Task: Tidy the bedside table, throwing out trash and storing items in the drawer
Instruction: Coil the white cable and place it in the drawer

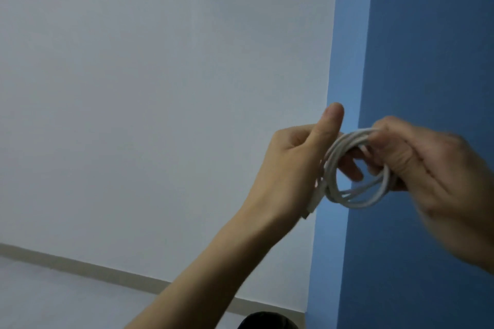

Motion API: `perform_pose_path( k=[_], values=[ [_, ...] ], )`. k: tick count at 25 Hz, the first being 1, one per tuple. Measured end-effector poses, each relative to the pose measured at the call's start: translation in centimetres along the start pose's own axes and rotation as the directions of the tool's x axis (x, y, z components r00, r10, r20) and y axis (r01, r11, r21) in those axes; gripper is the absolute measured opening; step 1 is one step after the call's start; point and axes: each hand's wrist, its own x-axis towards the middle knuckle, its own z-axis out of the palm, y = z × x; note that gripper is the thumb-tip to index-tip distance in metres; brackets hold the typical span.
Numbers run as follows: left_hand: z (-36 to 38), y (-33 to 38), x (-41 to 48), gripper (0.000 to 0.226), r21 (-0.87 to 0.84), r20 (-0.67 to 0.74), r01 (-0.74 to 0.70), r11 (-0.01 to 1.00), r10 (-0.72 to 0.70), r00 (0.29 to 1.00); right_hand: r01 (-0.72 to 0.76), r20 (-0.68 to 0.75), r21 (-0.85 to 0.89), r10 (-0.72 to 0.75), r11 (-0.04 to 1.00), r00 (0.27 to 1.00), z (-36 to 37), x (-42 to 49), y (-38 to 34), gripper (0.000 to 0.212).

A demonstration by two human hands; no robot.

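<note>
White charging cable [357, 168], coiled, held up before the wall: left hand [291, 165] clamps one side, right hand [427, 165] pinches the top. Loose plug end dangles below the left palm. Risk: slackened pinch lets loops spring apart.

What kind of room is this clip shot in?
Probably a plain room in a home, though little shows: a white wall meeting a blue wall, a pale baseboard, and both hands coiling a white cable. No furniture is visible.
</note>
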Motion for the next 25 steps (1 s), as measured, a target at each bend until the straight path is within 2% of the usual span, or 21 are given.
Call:
perform_pose_path(
  k=[3, 5, 7, 10, 12, 14, 17, 19, 21, 22, 24, 25],
  values=[
    [-1.9, -1.0, -0.4, 0.023, -0.142, 0.155, 0.041, 0.989, -0.018, 0.988, -0.065, -0.082, 0.064, 0.07, 0.996, 0.994, 0.1, -0.1, 0.8, 0.058],
    [-2.6, -1.3, -0.4, 0.022, -0.261, 0.252, 0.115, 0.958, -0.048, 0.966, -0.096, -0.087, 0.102, 0.105, 0.99, 0.991, 0.3, 0.0, 0.9, 0.061],
    [-2.9, -1.4, -0.2, 0.016, -0.291, 0.313, 0.177, 0.94, -0.081, 0.946, -0.109, -0.064, 0.125, 0.118, 0.986, 0.991, 0.6, -0.1, 0.9, 0.061],
    [-2.6, -1.5, 0.2, 0.03, -0.308, 0.382, 0.227, 0.924, -0.098, 0.919, -0.104, -0.038, 0.117, 0.109, 0.988, 0.993, 1.0, -0.3, 0.7, 0.055],
    [-2.3, -1.6, 0.1, 0.028, -0.284, 0.356, 0.188, 0.94, -0.079, 0.931, -0.102, -0.032, 0.089, 0.105, 0.991, 0.994, 1.1, -0.4, 0.6, 0.05],
    [-2.0, -1.5, 0.0, 0.019, -0.189, 0.272, 0.109, 0.976, -0.055, 0.961, -0.104, -0.025, 0.063, 0.105, 0.993, 0.994, 1.0, -0.6, 0.6, 0.047],
    [-1.4, -1.6, -0.2, 0.017, 0.081, 0.051, -0.024, 0.996, 0.02, 0.998, -0.077, 0.001, 0.002, 0.077, 0.997, 0.997, 1.2, -1.1, 0.7, 0.045],
    [-0.8, -1.9, -0.3, 0.018, 0.374, -0.078, -0.17, 0.912, 0.214, 0.974, -0.04, 0.014, -0.049, 0.041, 0.998, 0.999, 1.5, -1.2, 0.6, 0.042],
    [-0.2, -2.2, -0.4, 0.019, 0.652, -0.107, -0.262, 0.712, 0.428, 0.897, -0.021, 0.018, -0.06, 0.022, 0.998, 1.0, 1.6, -1.3, 0.5, 0.041],
    [-0.1, -2.3, -0.3, 0.019, 0.762, -0.094, -0.263, 0.592, 0.503, 0.859, -0.012, 0.018, -0.064, 0.013, 0.998, 1.0, 1.6, -1.2, 0.5, 0.041],
    [0.2, -2.0, -0.2, 0.019, 0.88, -0.045, -0.246, 0.406, 0.586, 0.809, 0.0, 0.017, -0.073, 0.001, 0.997, 1.0, 1.5, -1.2, 0.6, 0.041],
    [0.4, -2.0, -0.1, 0.018, 0.894, -0.021, -0.26, 0.366, 0.613, 0.79, 0.005, 0.015, -0.075, -0.004, 0.997, 1.0, 1.5, -1.1, 0.6, 0.04]
  ],
)
